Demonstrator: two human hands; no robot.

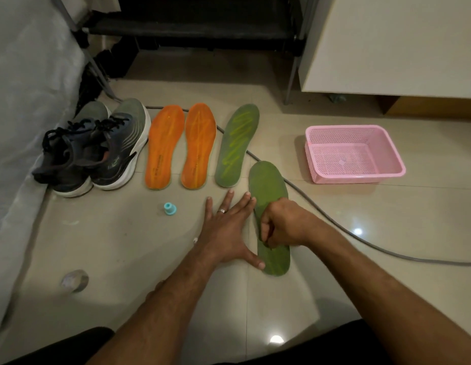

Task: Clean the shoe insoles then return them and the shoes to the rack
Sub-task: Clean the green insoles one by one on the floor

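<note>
On the tiled floor (123, 246), near centre, a green insole (268, 185) is lying flat, toe pointing far. Right hand (280, 225) is resting on its middle, fingers curled into a closed fist, pinching something small and dark against the insole; cannot tell what it is. Left hand (229, 230) is lying flat and spread open just left of the insole, holding nothing, thumb touching the insole's heel edge, ring on one finger. Second green insole (237, 146), streaked yellow-green, is lying farther left, then two orange insoles (180, 146) side by side, then a pair of dark sneakers (97, 148) at far left. Small teal cap (169, 208) is sitting near the left hand. Pink plastic basket (355, 154) is sitting off right, well apart. Grey hose (360, 238) is running under the near insole toward right. Dark rack (192, 25) is standing at the far side.
</note>
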